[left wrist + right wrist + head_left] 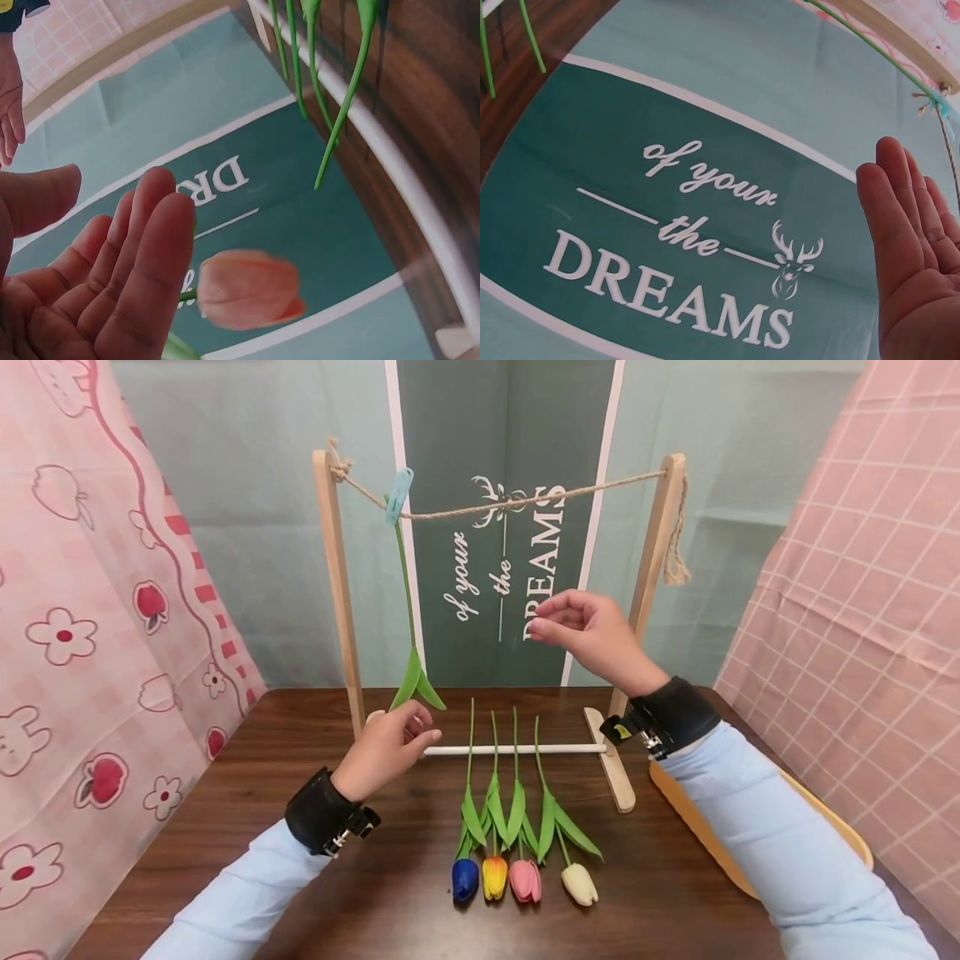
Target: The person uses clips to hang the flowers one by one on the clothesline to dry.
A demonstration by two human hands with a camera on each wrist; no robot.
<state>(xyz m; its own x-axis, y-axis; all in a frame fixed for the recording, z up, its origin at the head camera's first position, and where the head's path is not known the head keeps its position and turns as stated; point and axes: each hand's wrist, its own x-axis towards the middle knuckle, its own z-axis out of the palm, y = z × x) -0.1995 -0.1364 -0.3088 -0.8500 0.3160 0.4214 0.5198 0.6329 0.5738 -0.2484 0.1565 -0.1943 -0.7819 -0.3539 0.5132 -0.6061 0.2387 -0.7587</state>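
Note:
A tulip hangs head down from the twine [480,512], its stem [406,568] pinched by a light blue clothespin [399,496]. My left hand [390,745] is in front of its lower end, fingers relaxed and holding nothing. The peach-pink bloom [249,289] shows beyond those fingers in the left wrist view; the head view hides it behind the hand. My right hand [588,631] is raised below the twine's right half, fingers loosely bent around nothing. On the table lie a blue tulip [465,880], a yellow-orange tulip [494,877], a pink tulip [526,881] and a cream tulip [580,884].
Two wooden posts, left [339,593] and right [651,560], carry the twine. A white rod [555,749] joins their feet, and the tulip stems cross it. Partly under my right forearm sits a yellow tray [705,831]. Printed cloths [502,660] enclose the dark wooden table [337,902].

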